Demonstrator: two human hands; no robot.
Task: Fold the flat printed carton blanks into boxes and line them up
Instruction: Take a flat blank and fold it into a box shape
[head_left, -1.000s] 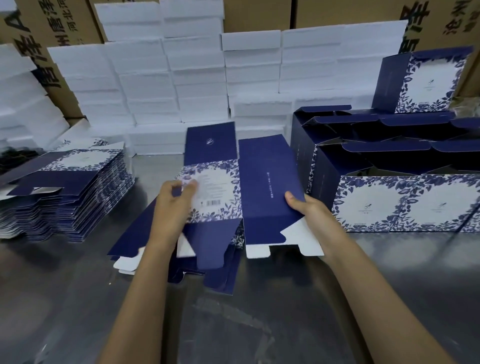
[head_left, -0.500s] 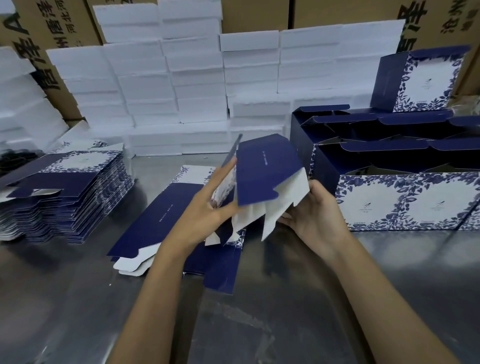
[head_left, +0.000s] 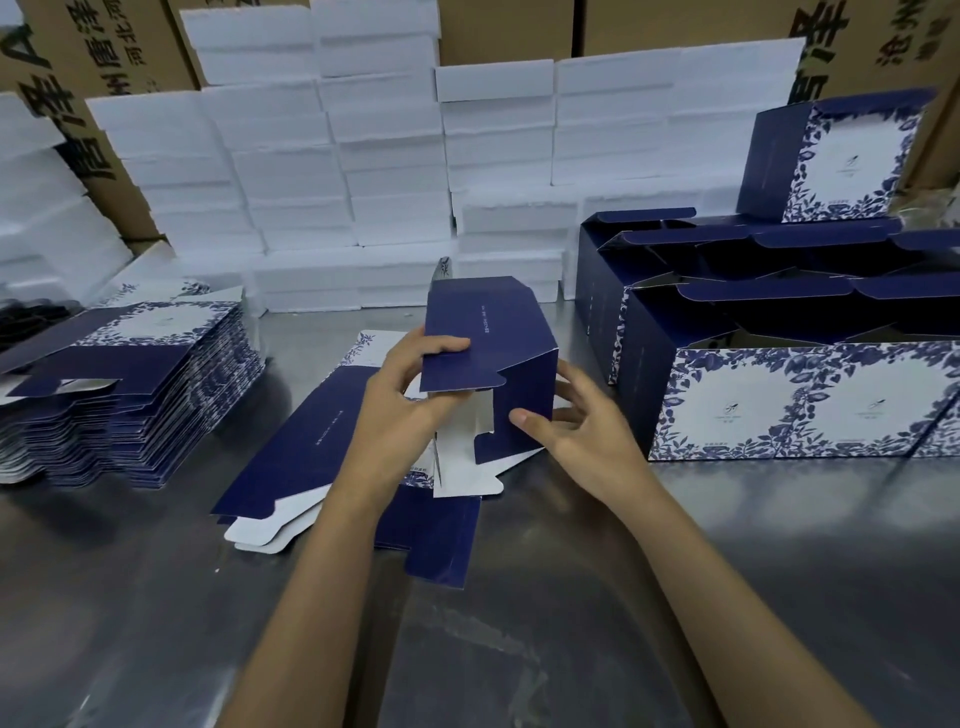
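Carton, flatter before, now stands squared. Left hand grips its edge; right hand pinches its side.

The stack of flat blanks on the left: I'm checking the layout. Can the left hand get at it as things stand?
Probably, once freed: the left hand grips the half-folded carton, but nothing tall stands between it and the stack of flat blanks.

One head-worn wide-angle camera is looking forward and down across the metal table at close range; the forearms are reaching in from the bottom edge; white stacks are bounding the far side.
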